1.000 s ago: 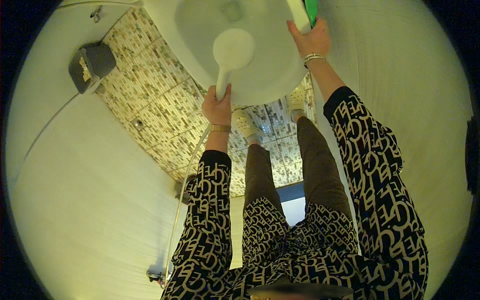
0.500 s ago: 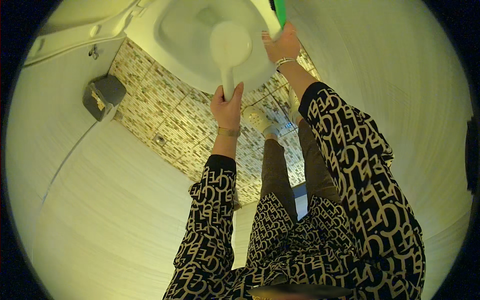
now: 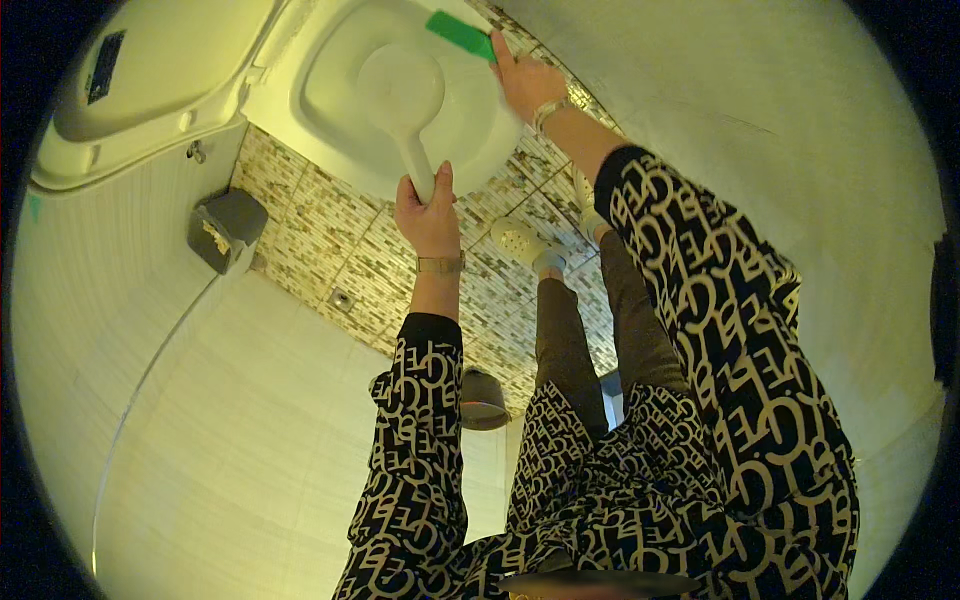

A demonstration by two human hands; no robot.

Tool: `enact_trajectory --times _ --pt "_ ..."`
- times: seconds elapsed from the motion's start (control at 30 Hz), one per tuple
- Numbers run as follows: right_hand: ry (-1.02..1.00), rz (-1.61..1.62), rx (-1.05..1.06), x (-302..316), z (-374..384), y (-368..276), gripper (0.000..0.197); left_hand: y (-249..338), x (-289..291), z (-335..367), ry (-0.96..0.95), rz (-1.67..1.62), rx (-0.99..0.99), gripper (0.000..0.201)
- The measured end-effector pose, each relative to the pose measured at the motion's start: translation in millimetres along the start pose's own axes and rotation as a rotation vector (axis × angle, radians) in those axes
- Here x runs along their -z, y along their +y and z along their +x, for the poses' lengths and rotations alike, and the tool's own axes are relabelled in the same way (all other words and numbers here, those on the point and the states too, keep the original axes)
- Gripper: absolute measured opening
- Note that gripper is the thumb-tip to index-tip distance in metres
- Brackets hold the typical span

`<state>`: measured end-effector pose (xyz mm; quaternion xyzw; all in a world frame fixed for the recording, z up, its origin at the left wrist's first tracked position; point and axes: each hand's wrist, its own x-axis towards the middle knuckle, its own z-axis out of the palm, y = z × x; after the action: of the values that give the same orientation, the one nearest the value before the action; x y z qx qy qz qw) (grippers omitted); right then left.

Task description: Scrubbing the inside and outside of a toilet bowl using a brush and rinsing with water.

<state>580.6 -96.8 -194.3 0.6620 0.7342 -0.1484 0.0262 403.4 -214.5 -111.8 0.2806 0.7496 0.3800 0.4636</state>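
My left hand (image 3: 428, 225) is closed round the handle of a white water dipper (image 3: 398, 85). The dipper's round bowl hangs over the toilet bowl (image 3: 325, 145), hiding part of its inside. On the right, my right hand (image 3: 530, 85) grips a green brush (image 3: 460, 36) at the bowl's right rim. The brush points left across the bowl; its handle is mostly hidden by my fingers, and its bristles cannot be made out.
The toilet lid (image 3: 175, 70) stands raised at the left. A dark grey bin (image 3: 228, 228) sits against the left wall. Another dark container (image 3: 485, 400) is beside my left forearm. A floor drain (image 3: 341, 299) and my light clogs (image 3: 519, 241) are on the mosaic tiles.
The green brush has swung from pointing upward to lying leftward across the bowl. The dipper has shifted left in view and tilted. More of the raised lid shows as the view has moved.
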Motion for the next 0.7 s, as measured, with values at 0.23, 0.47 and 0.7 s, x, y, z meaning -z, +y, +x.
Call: enact_trajectory --times 0.23,0.47,0.7 --pt "-0.243 0.185 -0.085 -12 -81 -38 0.061 -23 49 -8 0.066 0.031 -0.001 0.030" --pt "-0.531 0.326 -0.099 -43 -127 -173 0.068 -43 98 -20 0.169 0.050 0.049 0.027" --pt "-0.389 0.136 0.131 -38 -58 -227 0.083 -57 151 -8 0.306 -0.023 0.103 0.028"
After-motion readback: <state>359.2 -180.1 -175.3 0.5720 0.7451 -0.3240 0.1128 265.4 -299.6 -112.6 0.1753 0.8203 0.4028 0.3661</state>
